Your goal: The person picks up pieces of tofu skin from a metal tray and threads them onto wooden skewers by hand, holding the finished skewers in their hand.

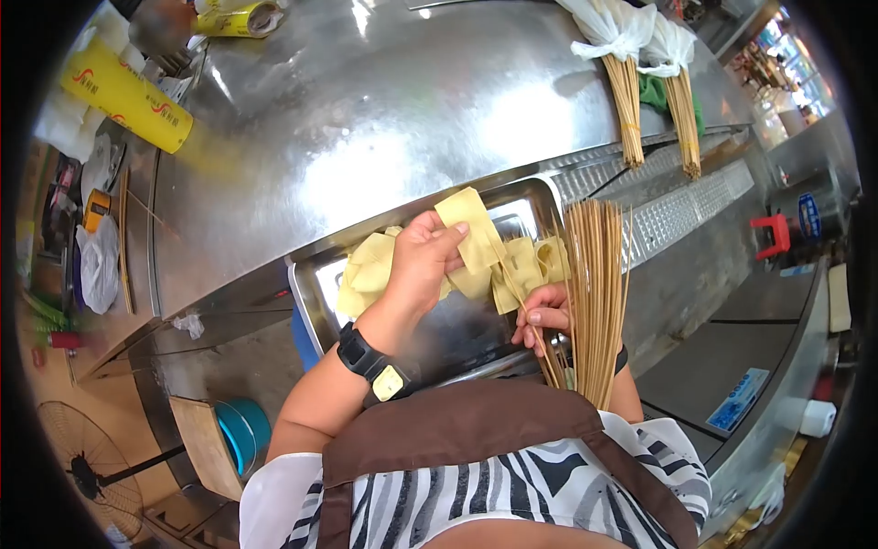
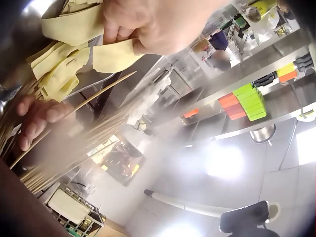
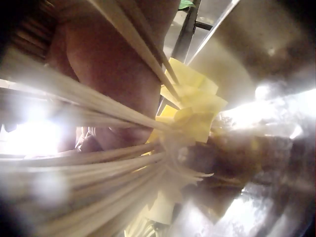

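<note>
Near the centre of the head view, my left grip (image 1: pixel 422 263) pinches a yellow sheet (image 1: pixel 469 222) between thumb and fingers, holding it above a metal tray (image 1: pixel 466 334). Lower and to the right, my right grip (image 1: pixel 546 316) is closed around a thin stick (image 1: pixel 514 289), which slants up and left toward the sheet's lower edge. Left wrist view: pointed tip visible just beside the sheet; contact, cannot tell. Tray contents: heap of sheets (image 1: pixel 366 274) at left, folded pieces (image 1: pixel 519 267) at right. Loose stick bundle (image 1: pixel 593 293) is just right of my right grip; right wrist view shows sticks blurred. Above the tray in frame, metal tabletop (image 1: pixel 412 110); yellow roll (image 1: pixel 128 96) at upper left, two bagged bundles (image 1: pixel 626 114) at upper right.
</note>
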`<state>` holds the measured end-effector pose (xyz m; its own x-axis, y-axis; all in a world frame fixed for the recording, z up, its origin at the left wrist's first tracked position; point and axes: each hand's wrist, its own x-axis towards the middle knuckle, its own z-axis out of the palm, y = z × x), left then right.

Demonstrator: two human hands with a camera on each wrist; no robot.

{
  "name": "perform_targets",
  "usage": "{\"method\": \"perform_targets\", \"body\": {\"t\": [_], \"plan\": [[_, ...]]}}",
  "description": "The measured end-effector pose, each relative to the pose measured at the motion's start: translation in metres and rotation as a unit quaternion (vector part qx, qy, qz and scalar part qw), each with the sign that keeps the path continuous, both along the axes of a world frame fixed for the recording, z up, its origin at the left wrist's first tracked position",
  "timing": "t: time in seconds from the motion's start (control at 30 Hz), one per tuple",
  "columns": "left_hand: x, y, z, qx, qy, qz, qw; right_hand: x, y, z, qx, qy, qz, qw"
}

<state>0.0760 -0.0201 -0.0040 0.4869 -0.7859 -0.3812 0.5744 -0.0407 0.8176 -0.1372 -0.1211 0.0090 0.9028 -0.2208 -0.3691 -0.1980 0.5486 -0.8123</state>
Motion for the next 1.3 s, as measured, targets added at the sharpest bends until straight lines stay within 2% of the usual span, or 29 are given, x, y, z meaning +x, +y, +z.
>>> {"method": "perform_targets", "body": {"t": [0.23,0.33,0.67,0.73,0.87,0.97,1.03,1.07,1.27,1.3], "plan": [[-0.004,-0.003,0.022,0.006,-0.114,0.015,0.993,-0.001,0.003,-0.004,0.004,-0.016,0.016,1.000],[0.000,-0.004,0.017,-0.019,-0.149,0.024,0.988,-0.001,0.006,-0.002,0.009,-0.010,0.002,1.000],[-0.004,-0.002,0.029,-0.065,-0.140,0.011,0.988,0.000,0.007,0.002,-0.001,0.009,-0.003,1.000],[-0.007,0.004,0.033,-0.044,-0.223,-0.022,0.973,0.000,0.007,0.002,0.004,0.004,-0.007,1.000],[-0.018,0.014,0.018,-0.038,-0.232,-0.060,0.970,0.001,0.006,0.003,-0.002,0.009,-0.001,1.000],[-0.024,0.013,0.015,-0.092,-0.197,-0.049,0.975,0.002,0.007,0.005,-0.005,0.019,0.000,1.000],[-0.025,0.007,0.020,-0.110,-0.160,0.040,0.980,0.002,0.007,0.006,-0.011,0.022,0.004,1.000],[-0.026,0.006,0.022,-0.110,-0.160,0.041,0.980,0.002,0.008,0.007,-0.013,0.025,0.000,1.000],[-0.019,0.008,0.017,-0.070,-0.128,-0.004,0.989,0.000,0.008,0.001,-0.003,0.020,-0.008,1.000],[-0.015,0.009,0.014,-0.023,-0.130,-0.029,0.991,0.001,0.008,0.001,-0.002,0.019,-0.008,1.000]]}}
